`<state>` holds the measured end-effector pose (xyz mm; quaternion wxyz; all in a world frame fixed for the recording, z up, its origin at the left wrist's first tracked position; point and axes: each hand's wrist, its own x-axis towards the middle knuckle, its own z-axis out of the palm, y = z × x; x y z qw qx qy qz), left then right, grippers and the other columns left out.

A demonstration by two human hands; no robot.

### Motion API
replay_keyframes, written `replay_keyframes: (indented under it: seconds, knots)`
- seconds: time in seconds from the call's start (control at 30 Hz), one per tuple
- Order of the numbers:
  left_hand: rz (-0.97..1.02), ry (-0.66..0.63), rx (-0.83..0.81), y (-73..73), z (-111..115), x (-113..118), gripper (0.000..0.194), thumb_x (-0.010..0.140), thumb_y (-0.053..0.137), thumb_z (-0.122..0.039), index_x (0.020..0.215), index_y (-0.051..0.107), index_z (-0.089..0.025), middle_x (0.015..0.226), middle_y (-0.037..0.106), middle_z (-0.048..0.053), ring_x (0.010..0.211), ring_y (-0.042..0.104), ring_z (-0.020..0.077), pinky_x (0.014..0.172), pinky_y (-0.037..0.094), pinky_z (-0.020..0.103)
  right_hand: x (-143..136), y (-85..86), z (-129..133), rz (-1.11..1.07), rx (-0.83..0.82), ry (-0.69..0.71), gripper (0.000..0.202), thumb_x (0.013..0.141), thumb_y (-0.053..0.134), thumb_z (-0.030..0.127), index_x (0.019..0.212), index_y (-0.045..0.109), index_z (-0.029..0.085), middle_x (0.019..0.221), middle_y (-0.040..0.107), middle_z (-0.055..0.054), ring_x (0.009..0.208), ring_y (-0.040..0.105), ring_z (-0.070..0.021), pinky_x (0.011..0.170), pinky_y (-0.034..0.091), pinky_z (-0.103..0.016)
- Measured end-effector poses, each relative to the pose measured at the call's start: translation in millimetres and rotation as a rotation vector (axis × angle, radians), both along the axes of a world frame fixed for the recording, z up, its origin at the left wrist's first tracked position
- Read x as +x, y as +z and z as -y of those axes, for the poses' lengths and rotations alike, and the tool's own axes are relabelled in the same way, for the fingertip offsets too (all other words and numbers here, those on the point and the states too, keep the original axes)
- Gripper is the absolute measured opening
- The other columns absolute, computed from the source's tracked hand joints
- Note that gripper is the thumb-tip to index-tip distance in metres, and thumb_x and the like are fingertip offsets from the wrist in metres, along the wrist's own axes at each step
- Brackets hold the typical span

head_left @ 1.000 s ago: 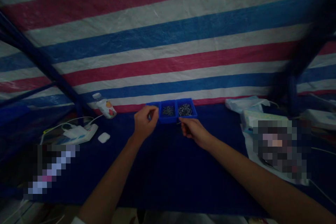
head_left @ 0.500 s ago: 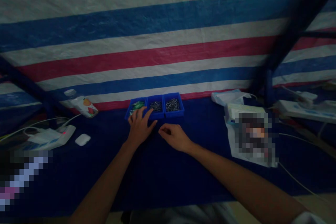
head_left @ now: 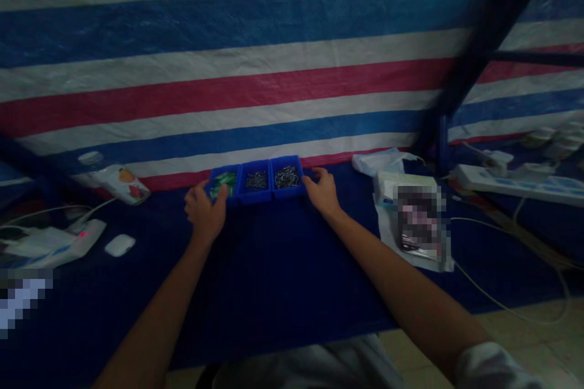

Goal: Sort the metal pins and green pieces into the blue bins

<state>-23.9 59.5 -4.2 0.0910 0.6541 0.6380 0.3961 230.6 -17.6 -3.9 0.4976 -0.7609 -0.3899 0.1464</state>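
Left hand [head_left: 206, 213] is unclenched, fingers spread right at the blue bin [head_left: 232, 200] of green stuff [head_left: 225, 181]; right hand's [head_left: 323, 194] loose too, metal-bits bin [head_left: 289, 191] just left of its fingers. Middle bin's [head_left: 256, 197] between both.

A free lane crossed the blue table [head_left: 255, 267] from six o'clock to three trays [head_left: 255, 197] at twelve, with the left hand [head_left: 207, 211] at eleven, right hand [head_left: 325, 192] at one, bottle [head_left: 130, 185] at ten and packet [head_left: 387, 185] at two blocking the sides.
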Motion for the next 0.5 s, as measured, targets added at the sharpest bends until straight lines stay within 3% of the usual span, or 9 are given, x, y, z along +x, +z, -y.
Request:
replay_keyframes:
  seconds: [0.13,0.27,0.4,0.5]
  knots:
    - [0.104,-0.075,0.030,-4.9,-14,-10,0.056,0.084,0.057,-0.047,0.129,0.048,-0.014,0.126,0.053,0.019,0.123,0.049,0.0342,0.105,0.039,0.052,5,-6.5,-6,-0.013,-0.049,0.083,0.041,0.081,0.058,0.034,0.115,0.063,0.012,0.107,0.067,-0.014,0.103,0.063,-0.0247,0.094,0.045,-0.039]
    - [-0.220,-0.091,0.189,-0.5,1,-9,0.071,0.080,0.062,-0.056,0.139,0.043,-0.021,0.148,0.036,0.019,0.134,0.033,0.0436,0.103,0.031,0.063,-2,-9.8,-2,0.026,0.013,0.140,0.041,0.085,0.054,0.037,0.118,0.061,0.013,0.111,0.067,-0.013,0.105,0.062,-0.0225,0.096,0.045,-0.037]
    - [-0.530,-0.410,0.308,0.1,14,1,0.049,0.083,0.066,-0.048,0.126,0.056,-0.028,0.137,0.054,0.011,0.132,0.036,0.0388,0.104,0.024,0.061,-8,-14.0,0,0.072,0.056,0.186,0.048,0.085,0.055,0.041,0.124,0.057,0.012,0.115,0.064,-0.014,0.107,0.060,-0.0241,0.096,0.045,-0.040]
    - [-0.627,-0.524,0.372,-3.5,13,8,0.036,0.084,0.068,-0.037,0.118,0.061,-0.026,0.124,0.064,0.009,0.128,0.041,0.0368,0.104,0.020,0.060,-11,-13.8,3,0.091,0.033,0.178,0.052,0.085,0.054,0.043,0.127,0.054,0.013,0.119,0.061,-0.016,0.111,0.059,-0.0262,0.097,0.045,-0.043]
